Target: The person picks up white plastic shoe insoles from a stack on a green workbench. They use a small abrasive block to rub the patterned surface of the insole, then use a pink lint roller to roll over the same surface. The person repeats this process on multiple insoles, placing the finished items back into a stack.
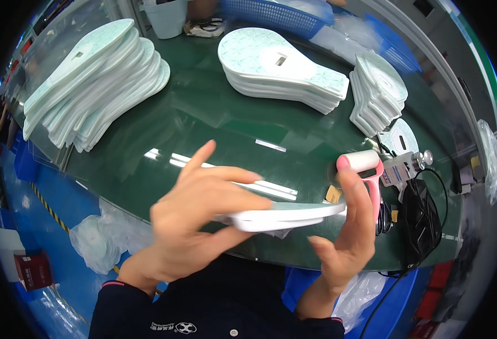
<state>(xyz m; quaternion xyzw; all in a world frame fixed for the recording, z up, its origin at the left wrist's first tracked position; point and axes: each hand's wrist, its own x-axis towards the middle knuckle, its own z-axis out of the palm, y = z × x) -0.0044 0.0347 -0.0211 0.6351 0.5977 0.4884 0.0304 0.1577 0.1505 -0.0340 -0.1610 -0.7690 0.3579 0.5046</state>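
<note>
My left hand (pixel 200 217) grips a flat white and pale-green insole-shaped piece (pixel 288 214), held edge-on over the green table. My right hand (pixel 347 231) holds a pink-handled lint roller (pixel 364 166) with a white roll at its top; the palm also rests against the right end of the piece. The roller sits just above that end.
A fanned stack of the same pieces (pixel 99 79) lies at the table's far left, another stack (pixel 279 70) at the centre back, a smaller one (pixel 378 93) at the right. Blue baskets (pixel 276 12), a small metal device (pixel 406 164), a black bag (pixel 420 220) and cables stand around the green table (pixel 203 113).
</note>
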